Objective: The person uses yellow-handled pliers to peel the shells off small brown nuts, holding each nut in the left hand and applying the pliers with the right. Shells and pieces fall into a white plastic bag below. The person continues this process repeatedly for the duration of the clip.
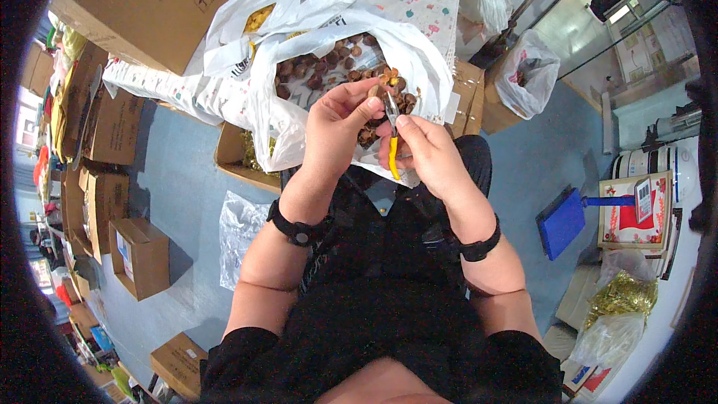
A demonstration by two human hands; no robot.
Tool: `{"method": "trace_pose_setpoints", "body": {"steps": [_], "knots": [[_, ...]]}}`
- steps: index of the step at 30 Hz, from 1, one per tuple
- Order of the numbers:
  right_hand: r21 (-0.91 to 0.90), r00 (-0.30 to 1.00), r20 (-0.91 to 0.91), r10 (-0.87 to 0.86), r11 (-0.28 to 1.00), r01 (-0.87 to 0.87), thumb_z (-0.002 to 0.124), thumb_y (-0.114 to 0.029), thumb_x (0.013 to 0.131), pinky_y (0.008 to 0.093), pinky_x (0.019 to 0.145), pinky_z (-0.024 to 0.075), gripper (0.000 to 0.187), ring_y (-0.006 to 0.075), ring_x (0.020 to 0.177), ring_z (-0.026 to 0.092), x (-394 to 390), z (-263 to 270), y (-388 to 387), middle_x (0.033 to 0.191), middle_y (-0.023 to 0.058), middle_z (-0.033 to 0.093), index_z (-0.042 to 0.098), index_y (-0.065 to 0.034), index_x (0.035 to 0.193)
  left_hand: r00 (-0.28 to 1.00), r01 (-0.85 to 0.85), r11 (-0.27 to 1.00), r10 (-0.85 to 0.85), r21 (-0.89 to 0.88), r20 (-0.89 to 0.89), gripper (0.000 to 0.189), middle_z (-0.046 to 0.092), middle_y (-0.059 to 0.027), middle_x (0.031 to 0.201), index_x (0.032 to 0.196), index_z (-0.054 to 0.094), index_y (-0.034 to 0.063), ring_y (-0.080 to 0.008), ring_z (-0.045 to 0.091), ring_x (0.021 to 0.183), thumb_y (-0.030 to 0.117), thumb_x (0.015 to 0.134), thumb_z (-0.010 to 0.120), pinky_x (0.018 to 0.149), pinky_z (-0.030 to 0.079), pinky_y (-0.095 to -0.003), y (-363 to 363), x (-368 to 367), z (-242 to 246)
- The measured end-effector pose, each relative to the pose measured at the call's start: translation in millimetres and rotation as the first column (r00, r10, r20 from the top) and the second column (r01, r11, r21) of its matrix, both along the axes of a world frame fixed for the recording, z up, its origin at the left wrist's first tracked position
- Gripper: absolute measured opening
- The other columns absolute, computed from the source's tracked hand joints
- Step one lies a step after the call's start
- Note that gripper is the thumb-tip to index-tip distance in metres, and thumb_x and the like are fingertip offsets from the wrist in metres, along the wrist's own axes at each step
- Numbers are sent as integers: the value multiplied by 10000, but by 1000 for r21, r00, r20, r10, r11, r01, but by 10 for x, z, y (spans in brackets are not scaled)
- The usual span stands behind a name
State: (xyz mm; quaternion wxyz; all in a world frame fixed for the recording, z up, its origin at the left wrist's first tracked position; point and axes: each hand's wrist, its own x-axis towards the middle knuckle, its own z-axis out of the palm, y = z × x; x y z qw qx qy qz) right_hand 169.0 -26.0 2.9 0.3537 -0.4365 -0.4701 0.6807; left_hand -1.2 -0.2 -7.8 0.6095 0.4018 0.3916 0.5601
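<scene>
My left hand (pixel 337 120) pinches a small brown shelled nut (pixel 374 91) between thumb and fingers. Against it lie the metal jaws of a yellow-handled hand tool (pixel 393 163), which looks like small pliers or snips; my right hand (pixel 427 143) grips it. Both hands are over the near side of an open white plastic bag (pixel 429 62). Inside the bag, round brown nuts (pixel 314 79) are spread towards the far and left sides. Broken shells (pixel 405 102) with some orange-yellow pieces are heaped nearer, partly hidden by my fingers.
The bag rests on a table with a patterned cloth (pixel 432 17). Another plastic bag holds yellow pieces (pixel 259 18). A large cardboard box (pixel 140 17) stands at the left. A lined bin bag (pixel 527 76) is at the right. A blue platform scale (pixel 562 224) stands on the floor.
</scene>
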Motion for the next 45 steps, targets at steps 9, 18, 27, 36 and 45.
{"method": "trace_pose_setpoints", "body": {"steps": [9, 18, 27, 36, 45], "knots": [[520, 849, 414, -328, 851, 75, 443, -288, 1083, 406, 618, 503, 376, 292, 621, 641, -149, -63, -37, 699, 158, 642, 630, 18, 971, 990, -87, 996, 90, 31, -105, 301, 710, -57, 924, 1258, 618, -77, -85, 636, 781, -16, 965, 652, 733, 531, -225, -40, 117, 52], [86, 996, 54, -74, 994, 69, 406, -298, 1110, 281, 599, 501, 406, 134, 631, 594, -77, 4, 53, 715, 41, 600, 639, 23, 1022, 956, -71, 995, 89, 73, -280, 281, 710, -73, 919, 1251, 615, -73, -83, 648, 801, -17, 977, 624, 747, 531, -234, -61, 94, 62], [93, 981, 195, -16, 996, -3, 413, -300, 1105, 270, 544, 464, 414, 107, 573, 546, -52, 36, 147, 682, 20, 572, 646, 19, 983, 782, -101, 961, 237, 258, -576, 287, 740, -129, 967, 1231, 644, -42, -143, 691, 853, -26, 945, 642, 776, 551, -293, -40, 42, 8], [541, 612, 711, -345, 825, -164, 444, -303, 1061, 533, 666, 530, 390, 443, 744, 666, -65, 96, 85, 745, 246, 667, 630, -3, 895, 554, 58, 894, 342, 445, -759, 288, 745, -132, 1039, 1213, 674, -9, -141, 692, 909, -53, 931, 627, 816, 554, -303, -6, -90, -35], [664, 517, 690, -507, 728, -172, 509, -264, 1033, 501, 718, 547, 294, 396, 816, 678, -27, 228, 59, 868, 202, 669, 646, -17, 953, 990, 5, 1000, -5, 2, -140, 283, 722, -114, 1127, 1268, 607, -47, -147, 695, 934, -23, 986, 601, 879, 567, -271, 18, -103, 31]]}}
